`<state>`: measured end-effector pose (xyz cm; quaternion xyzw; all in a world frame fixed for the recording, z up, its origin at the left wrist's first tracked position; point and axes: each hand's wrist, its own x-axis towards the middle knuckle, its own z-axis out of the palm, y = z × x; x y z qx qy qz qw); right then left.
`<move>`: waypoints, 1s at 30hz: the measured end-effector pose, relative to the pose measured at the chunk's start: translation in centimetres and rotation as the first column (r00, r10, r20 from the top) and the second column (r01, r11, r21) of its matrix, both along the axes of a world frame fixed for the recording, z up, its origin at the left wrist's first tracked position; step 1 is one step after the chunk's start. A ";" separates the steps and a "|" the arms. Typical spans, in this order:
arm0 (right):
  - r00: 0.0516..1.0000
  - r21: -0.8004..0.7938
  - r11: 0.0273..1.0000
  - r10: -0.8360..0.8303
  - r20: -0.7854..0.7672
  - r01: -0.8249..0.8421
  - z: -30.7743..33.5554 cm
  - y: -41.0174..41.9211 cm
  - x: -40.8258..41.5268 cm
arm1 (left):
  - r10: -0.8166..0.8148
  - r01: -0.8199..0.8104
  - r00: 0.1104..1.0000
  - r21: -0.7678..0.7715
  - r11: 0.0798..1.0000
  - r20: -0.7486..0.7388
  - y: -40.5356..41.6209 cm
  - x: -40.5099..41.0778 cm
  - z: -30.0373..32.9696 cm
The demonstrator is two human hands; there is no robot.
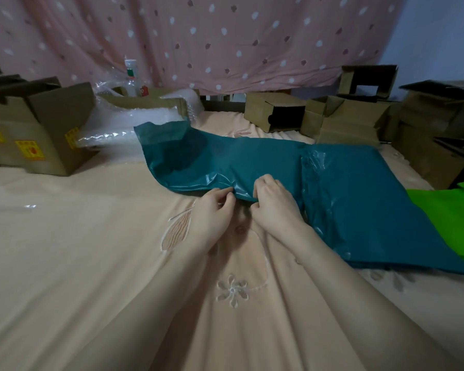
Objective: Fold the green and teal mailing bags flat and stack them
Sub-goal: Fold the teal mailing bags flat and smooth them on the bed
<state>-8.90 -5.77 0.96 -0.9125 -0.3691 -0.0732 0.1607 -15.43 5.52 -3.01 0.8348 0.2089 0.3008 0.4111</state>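
A teal mailing bag point(214, 159) lies spread across the peach bedsheet, its far-left corner curled up. My left hand point(212, 212) pinches its near edge at the middle. Right beside it, my right hand point(273, 204) grips the same edge, fingers curled over the plastic. To the right sits a stack of flat teal bags point(364, 199), partly under the spread bag's right end. Bright green bags point(450, 218) poke out from under that stack at the far right edge.
Open cardboard boxes point(276, 111) crowd the back and right side. A large box with yellow stickers point(35, 129) stands at the left, bubble wrap point(134, 116) and a plastic bottle point(131, 76) behind it. A pink dotted curtain point(225, 41) hangs at the back.
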 end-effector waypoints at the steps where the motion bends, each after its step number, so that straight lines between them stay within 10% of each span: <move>1: 1.000 0.000 1.000 0.008 0.001 -0.008 0.0 -0.3 -0.5 | -0.009 0.009 1.000 0.010 1.000 -0.012 -0.5 -0.7 0.1; 12: 0.985 0.088 0.984 0.150 0.088 -0.157 -0.5 -3.9 -4.7 | -0.169 0.179 0.983 0.219 0.959 -0.066 -6.8 -5.8 1.7; 20: 0.999 0.158 0.987 0.018 0.044 -0.024 -0.3 -6.2 -4.9 | 0.244 0.002 0.948 0.766 0.642 -0.206 -2.8 -8.9 0.4; 30: 0.990 0.027 0.995 -0.098 0.099 0.096 0.5 -8.6 -6.7 | 0.168 0.226 0.851 0.635 0.739 -0.498 -5.2 -10.9 4.7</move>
